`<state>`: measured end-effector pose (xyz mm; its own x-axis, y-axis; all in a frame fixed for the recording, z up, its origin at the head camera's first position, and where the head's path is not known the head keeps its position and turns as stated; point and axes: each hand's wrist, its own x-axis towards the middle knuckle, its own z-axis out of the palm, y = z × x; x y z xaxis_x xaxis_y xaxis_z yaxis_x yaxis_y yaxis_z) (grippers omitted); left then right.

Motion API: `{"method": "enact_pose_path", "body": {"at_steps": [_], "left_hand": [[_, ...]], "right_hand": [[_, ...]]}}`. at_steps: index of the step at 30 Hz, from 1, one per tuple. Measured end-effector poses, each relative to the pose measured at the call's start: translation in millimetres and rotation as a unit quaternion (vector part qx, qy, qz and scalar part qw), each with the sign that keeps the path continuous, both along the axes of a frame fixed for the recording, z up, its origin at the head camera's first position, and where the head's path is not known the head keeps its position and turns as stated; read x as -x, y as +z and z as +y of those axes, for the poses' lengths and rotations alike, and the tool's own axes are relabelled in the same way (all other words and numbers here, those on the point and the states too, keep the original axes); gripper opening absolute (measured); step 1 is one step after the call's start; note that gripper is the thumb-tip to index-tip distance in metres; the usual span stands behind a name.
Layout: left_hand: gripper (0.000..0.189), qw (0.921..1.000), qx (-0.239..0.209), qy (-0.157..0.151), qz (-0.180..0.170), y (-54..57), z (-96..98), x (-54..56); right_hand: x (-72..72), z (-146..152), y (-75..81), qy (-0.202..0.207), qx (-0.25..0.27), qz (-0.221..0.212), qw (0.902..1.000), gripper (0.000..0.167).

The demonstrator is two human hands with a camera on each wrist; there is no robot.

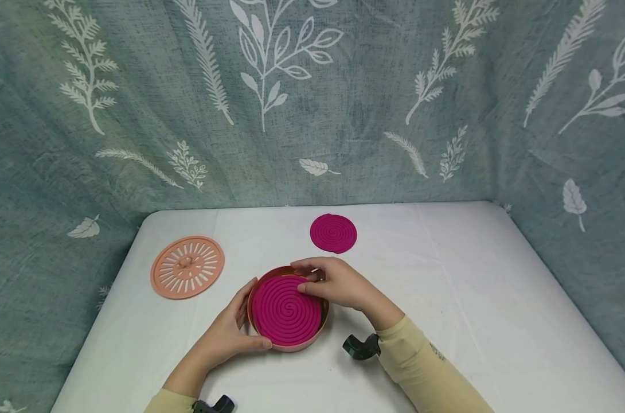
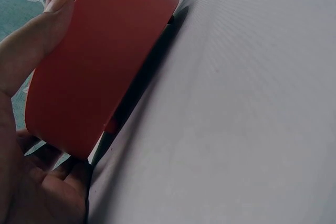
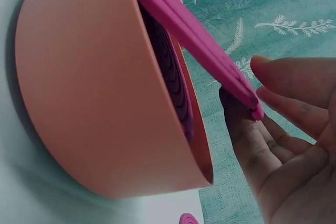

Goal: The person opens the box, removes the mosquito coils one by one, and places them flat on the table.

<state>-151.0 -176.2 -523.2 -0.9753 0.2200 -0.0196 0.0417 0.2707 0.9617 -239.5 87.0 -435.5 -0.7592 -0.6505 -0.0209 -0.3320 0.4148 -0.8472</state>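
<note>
In the head view my left hand (image 1: 227, 332) grips the side of a round coral mosquito coil box (image 1: 302, 347), thumb at the front of its rim and fingers round the left side. In the left wrist view the box (image 2: 100, 61) is tilted, its lower edge facing the white table. My right hand (image 1: 338, 284) holds the right edge of a magenta mosquito coil (image 1: 286, 312), thumb above and fingers beneath. This coil (image 3: 199, 45) slopes across the box opening in the right wrist view. Inside, behind the box wall, more dark magenta spiral (image 3: 170, 66) shows.
On the left of the table (image 1: 446, 275) lies a round coral lid (image 1: 187, 267) with radial slots. Another magenta coil (image 1: 333, 233) lies flat beyond the box, towards the back edge. A green leaf-patterned cloth (image 1: 343, 143) hangs behind and at the sides.
</note>
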Motion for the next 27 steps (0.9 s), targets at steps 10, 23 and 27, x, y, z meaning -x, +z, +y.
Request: {"method": "enact_pose_path", "body": {"at_steps": [10,23,27], "left_hand": [[0.127,1.0000,-0.006,-0.005,0.001,0.7,0.0,0.6],[0.128,1.0000,-0.005,-0.001,0.003,0.1,0.0,0.1],[0.127,1.0000,-0.003,-0.001,0.004,-0.6,0.0,0.4]], "right_hand": [[6.7,3,6.2,0.037,-0.059,0.031,0.9971,0.033],[11.4,9,5.5,0.057,-0.053,0.004,0.9970,0.032],[12.2,9,3.7,0.056,-0.027,-0.048,0.9969,0.033]]}}
